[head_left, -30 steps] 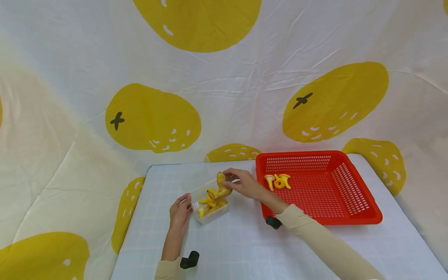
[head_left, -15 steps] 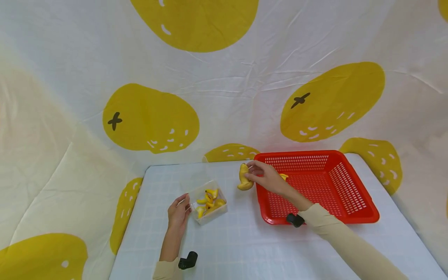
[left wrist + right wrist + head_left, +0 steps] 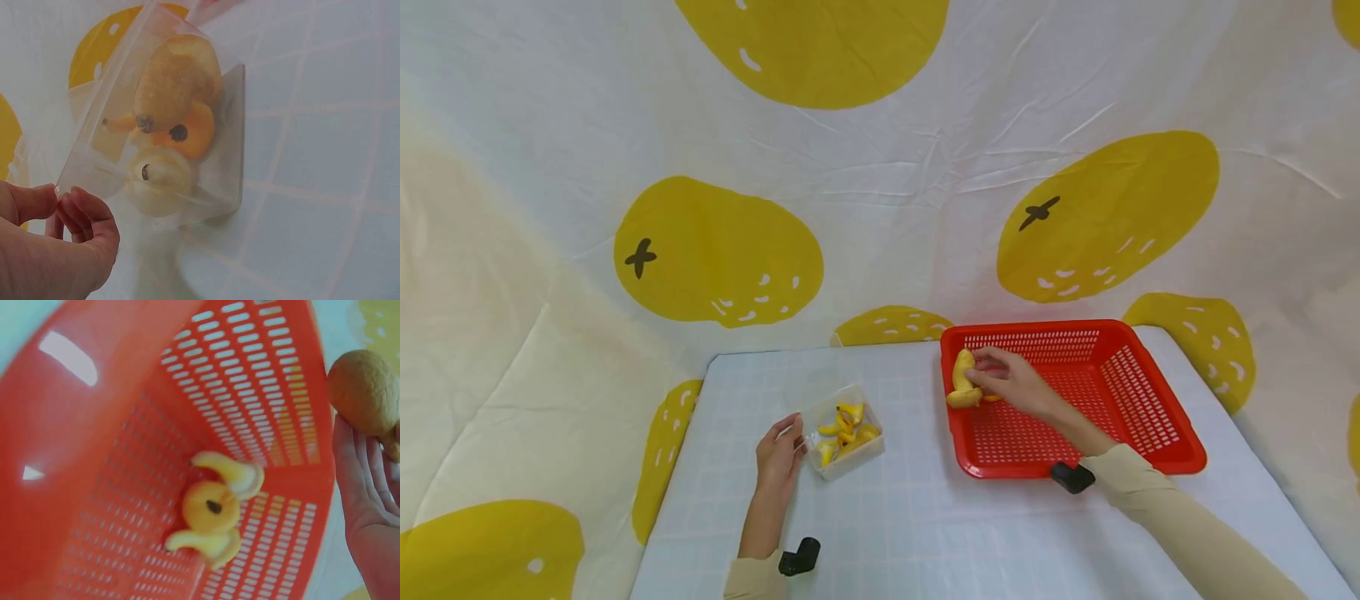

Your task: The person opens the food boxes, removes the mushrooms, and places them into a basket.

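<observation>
Head view: the yellow toy mushroom point(image 3: 964, 385) is pinched in the thumb and fingers of my right hand point(image 3: 1015, 383), just left of it, long axis near upright, wide end low, across the left rim of the red basket point(image 3: 1015, 472). My left hand point(image 3: 780, 452), farther off, pinches the edge of the clear box point(image 3: 853, 461) on the worktop point(image 3: 887, 533).

The right hand point(image 3: 374, 497), at four o'clock, holds a brownish-yellow mushroom shape point(image 3: 362, 390) at two o'clock. A slotted red basket point(image 3: 34, 419) spreads across the middle toward nine, glossy glare at ten. Within, toward six, a round orange-yellow mushroom shape point(image 3: 209, 503) with a dark stub touches two pale mushroom shapes point(image 3: 203, 545), at its one and its six.
</observation>
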`<state>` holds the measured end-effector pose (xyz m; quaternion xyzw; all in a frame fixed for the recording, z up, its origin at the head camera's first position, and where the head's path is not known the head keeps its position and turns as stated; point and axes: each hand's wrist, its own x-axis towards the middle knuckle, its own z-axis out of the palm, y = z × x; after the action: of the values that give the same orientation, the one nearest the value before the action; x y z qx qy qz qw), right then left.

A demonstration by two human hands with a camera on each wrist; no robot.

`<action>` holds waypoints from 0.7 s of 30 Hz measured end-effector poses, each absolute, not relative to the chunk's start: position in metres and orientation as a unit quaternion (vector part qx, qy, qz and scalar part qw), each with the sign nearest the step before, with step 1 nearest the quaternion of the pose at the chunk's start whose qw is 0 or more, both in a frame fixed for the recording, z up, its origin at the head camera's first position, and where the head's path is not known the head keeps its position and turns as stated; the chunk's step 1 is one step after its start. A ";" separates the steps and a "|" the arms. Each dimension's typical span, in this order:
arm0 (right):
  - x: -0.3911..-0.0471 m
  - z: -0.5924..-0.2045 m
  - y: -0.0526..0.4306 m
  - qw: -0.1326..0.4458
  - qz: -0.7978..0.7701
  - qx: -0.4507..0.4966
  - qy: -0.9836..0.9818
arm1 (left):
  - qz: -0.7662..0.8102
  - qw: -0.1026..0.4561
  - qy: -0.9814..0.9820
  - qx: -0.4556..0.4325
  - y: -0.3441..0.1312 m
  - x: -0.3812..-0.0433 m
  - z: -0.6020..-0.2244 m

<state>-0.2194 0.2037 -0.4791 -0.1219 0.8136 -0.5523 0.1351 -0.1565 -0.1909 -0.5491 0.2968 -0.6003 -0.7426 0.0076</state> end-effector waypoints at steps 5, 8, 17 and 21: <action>-0.217 -0.484 0.215 0.136 -0.542 -0.107 0.823 | -0.741 0.008 -0.603 0.295 -0.192 -0.157 -0.548; -0.215 -0.490 0.220 0.133 -0.520 -0.101 0.838 | -0.738 0.007 -0.605 0.298 -0.192 -0.157 -0.547; -0.207 -0.516 0.221 0.163 -0.510 -0.071 0.842 | -0.736 0.003 -0.605 0.304 -0.192 -0.157 -0.546; -0.203 -0.524 0.221 0.175 -0.492 -0.058 0.851 | -0.740 0.006 -0.600 0.303 -0.191 -0.157 -0.547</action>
<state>-0.2032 0.2205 -0.5244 -0.0576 0.8507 -0.4924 0.1745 -0.1571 -0.1908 -0.5469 0.3031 -0.6001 -0.7402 0.0057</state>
